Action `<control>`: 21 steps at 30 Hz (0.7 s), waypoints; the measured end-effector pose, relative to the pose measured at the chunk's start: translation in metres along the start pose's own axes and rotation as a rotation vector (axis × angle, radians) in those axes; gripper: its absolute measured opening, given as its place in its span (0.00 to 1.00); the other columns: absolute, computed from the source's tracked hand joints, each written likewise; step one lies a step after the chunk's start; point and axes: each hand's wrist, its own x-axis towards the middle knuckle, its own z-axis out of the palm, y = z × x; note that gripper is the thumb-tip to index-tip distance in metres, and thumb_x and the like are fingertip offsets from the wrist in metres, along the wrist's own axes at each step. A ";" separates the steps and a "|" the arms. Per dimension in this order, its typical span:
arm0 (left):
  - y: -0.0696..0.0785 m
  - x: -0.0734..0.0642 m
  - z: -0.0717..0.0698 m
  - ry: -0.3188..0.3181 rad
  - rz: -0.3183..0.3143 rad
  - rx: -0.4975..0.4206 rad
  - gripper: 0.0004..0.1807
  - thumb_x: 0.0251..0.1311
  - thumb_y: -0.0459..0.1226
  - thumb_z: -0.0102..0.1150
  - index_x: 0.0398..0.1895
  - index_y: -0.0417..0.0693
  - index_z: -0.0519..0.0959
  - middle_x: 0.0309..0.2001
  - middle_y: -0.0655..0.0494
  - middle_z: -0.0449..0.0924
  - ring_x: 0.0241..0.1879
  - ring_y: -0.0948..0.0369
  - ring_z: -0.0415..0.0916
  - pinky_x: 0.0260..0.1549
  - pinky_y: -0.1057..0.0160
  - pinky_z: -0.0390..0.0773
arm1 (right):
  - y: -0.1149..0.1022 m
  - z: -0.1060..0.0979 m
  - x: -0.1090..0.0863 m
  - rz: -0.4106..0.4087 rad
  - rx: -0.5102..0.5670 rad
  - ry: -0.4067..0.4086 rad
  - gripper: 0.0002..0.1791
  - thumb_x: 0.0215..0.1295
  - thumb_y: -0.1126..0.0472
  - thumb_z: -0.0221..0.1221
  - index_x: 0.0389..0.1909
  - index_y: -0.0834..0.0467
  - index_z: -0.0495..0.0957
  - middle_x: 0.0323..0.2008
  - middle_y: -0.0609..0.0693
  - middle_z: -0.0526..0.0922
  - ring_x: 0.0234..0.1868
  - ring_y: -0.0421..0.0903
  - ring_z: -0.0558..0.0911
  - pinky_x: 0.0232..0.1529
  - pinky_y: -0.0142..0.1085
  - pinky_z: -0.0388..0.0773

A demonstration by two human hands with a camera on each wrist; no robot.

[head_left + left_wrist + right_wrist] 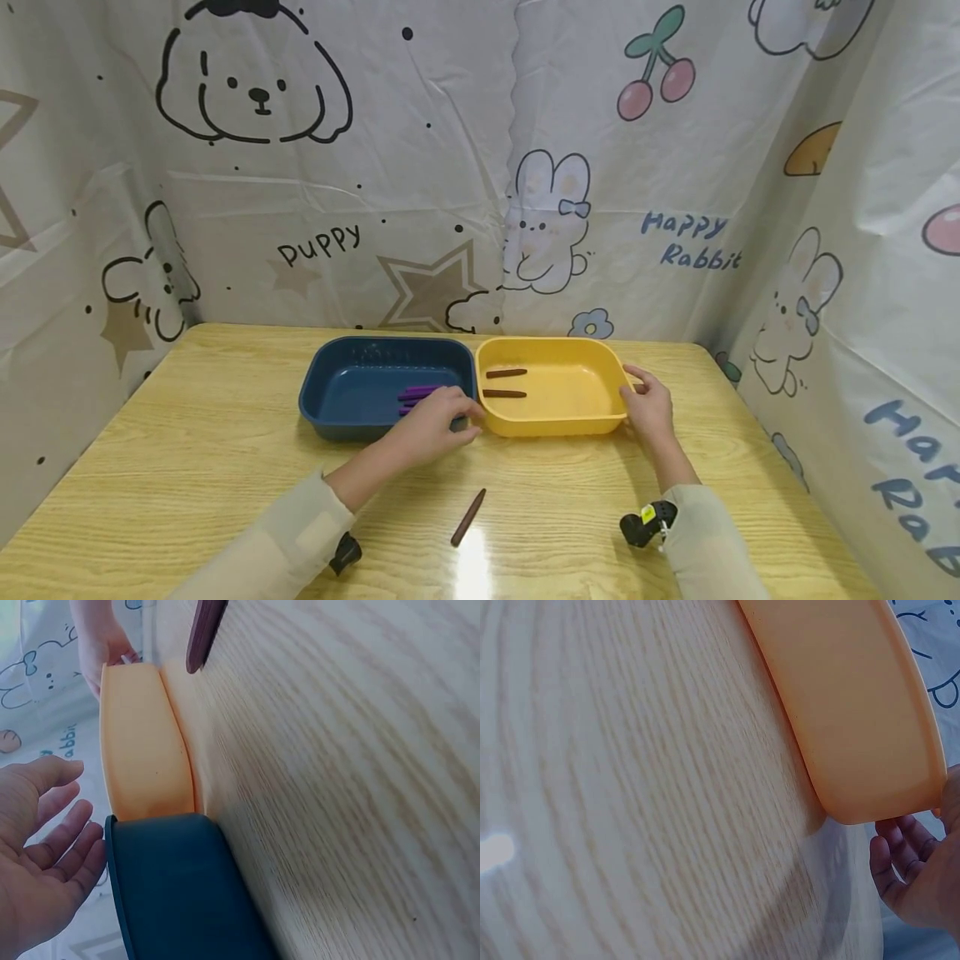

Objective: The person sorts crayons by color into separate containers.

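Note:
My left hand [435, 425] hovers over the near right corner of a blue bin [330, 427], fingers loosely bent and holding nothing. In the left wrist view, its fingertips [88, 855] lie close to the bin's rim; contact is unclear. Several purple crayon-like sticks [417, 390] lie inside, partly hidden by this hand. My right hand [651, 408] holds the right end of a yellow bin [555, 427], thumb side at the rim and fingers against the outer wall. Two brown crayon-like sticks [506, 393] lie at that bin's left side.
Another brown crayon-like stick [468, 517] lies on the wooden table [225, 500], in front of the bins. The two bins stand side by side near the back edge. A printed curtain [450, 167] hangs behind and along both sides.

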 end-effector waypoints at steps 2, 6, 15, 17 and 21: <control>0.001 -0.002 0.000 0.002 0.015 0.003 0.09 0.58 0.37 0.62 0.40 0.45 0.82 0.36 0.54 0.77 0.39 0.57 0.73 0.38 0.62 0.75 | 0.000 0.000 0.000 -0.002 0.003 -0.001 0.25 0.66 0.64 0.50 0.65 0.52 0.67 0.45 0.57 0.70 0.33 0.44 0.77 0.24 0.28 0.79; 0.002 -0.008 0.000 -0.014 0.026 -0.007 0.09 0.59 0.38 0.60 0.41 0.45 0.82 0.38 0.53 0.78 0.39 0.57 0.73 0.37 0.64 0.75 | 0.000 -0.001 0.000 0.010 0.007 -0.010 0.25 0.66 0.64 0.50 0.65 0.51 0.67 0.44 0.56 0.70 0.30 0.43 0.77 0.22 0.29 0.79; 0.003 -0.023 0.008 -0.079 0.036 -0.007 0.12 0.58 0.39 0.61 0.43 0.43 0.81 0.36 0.52 0.78 0.37 0.57 0.74 0.35 0.65 0.75 | 0.000 -0.002 0.000 0.010 0.008 -0.016 0.25 0.66 0.64 0.50 0.65 0.51 0.66 0.45 0.56 0.70 0.29 0.42 0.77 0.22 0.30 0.79; 0.003 -0.027 0.012 -0.094 0.040 -0.001 0.11 0.57 0.38 0.62 0.42 0.44 0.81 0.35 0.52 0.78 0.37 0.56 0.75 0.37 0.65 0.76 | 0.001 -0.002 0.000 0.008 0.012 -0.024 0.26 0.66 0.64 0.50 0.66 0.51 0.66 0.44 0.56 0.70 0.28 0.42 0.78 0.21 0.30 0.78; 0.002 -0.033 0.020 -0.124 0.043 -0.008 0.11 0.55 0.38 0.64 0.40 0.44 0.81 0.34 0.53 0.78 0.37 0.58 0.75 0.36 0.66 0.77 | 0.001 -0.002 0.001 0.010 0.019 -0.034 0.26 0.67 0.64 0.49 0.66 0.52 0.65 0.44 0.55 0.70 0.28 0.42 0.77 0.20 0.30 0.78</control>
